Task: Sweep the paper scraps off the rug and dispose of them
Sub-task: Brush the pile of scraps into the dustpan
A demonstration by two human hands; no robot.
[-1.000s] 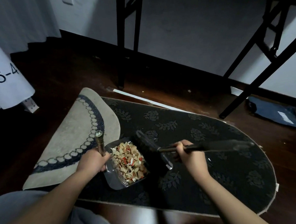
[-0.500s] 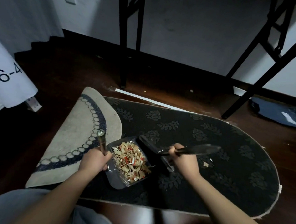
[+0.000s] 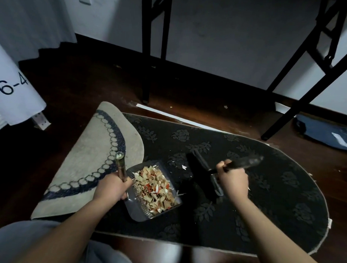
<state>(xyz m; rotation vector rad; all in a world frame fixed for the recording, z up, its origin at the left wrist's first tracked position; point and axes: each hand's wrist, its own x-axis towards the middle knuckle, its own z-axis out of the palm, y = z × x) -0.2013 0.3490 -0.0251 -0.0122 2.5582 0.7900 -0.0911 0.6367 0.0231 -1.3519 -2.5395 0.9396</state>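
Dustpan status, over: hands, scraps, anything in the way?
Left hand grips dustpan handle; right hand grips brush. Paper scraps piled in pan, few strays on dark rug. Nothing blocking.

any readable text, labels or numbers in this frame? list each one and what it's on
"6-4": black characters on the white sheet hanging at the left edge; the 4 is partly cut off where the sheet curves away.
White patch on the dark blue item on the floor at right: too small to tell whether it carries any text.
Nothing else readable.

Dark wooden floor (image 3: 75,88) | dark oval leaf-patterned rug (image 3: 264,203) lies on it, left end folded over showing pale underside | white strip (image 3: 169,116) beside rug's far edge | blue cloth (image 3: 326,134) far right
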